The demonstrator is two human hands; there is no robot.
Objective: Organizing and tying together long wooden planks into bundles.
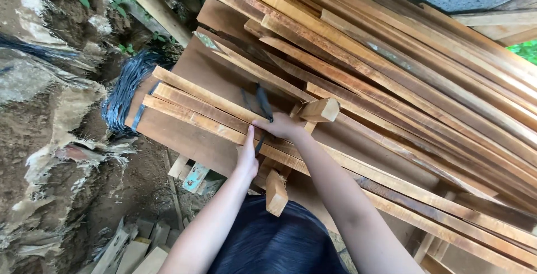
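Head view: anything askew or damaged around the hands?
Yes. The wood strips are piled unevenly, crossing at differing angles. A short block sits skewed on them beside the right hand; another offcut pokes out below the left hand. Torn sacking frays on the ground.

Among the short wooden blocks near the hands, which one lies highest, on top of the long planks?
The short pale wooden block beside the right hand; the other block hangs lower, below the planks' edge.
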